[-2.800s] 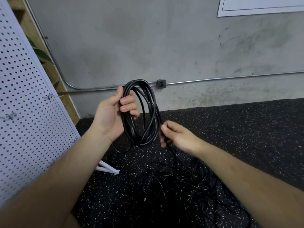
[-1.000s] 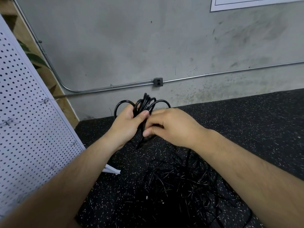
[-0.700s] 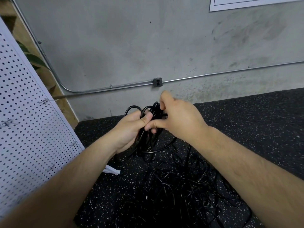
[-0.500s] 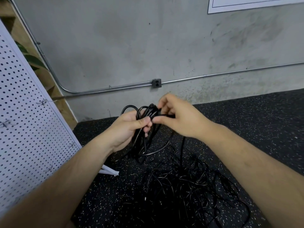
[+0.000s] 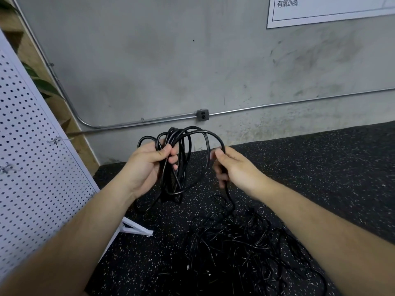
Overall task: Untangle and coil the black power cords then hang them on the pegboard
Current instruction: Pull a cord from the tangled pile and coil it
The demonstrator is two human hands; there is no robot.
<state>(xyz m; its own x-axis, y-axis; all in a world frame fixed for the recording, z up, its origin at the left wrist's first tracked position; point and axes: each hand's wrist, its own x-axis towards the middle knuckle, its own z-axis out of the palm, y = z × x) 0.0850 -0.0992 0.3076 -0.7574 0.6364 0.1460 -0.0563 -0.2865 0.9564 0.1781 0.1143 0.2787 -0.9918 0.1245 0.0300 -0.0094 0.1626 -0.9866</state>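
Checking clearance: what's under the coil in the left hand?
Speckled floor mat; the tangled cord pile lies rightward. The trailing strand from the coil runs into it; its end is hidden.

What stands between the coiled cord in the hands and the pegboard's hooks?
Nothing visible blocks the way: open air lies between the coiled cord, gripped by the left hand, and the pegboard with its hook. One tie, though: the strand pinched by the right hand runs down into the tangled pile on the floor.
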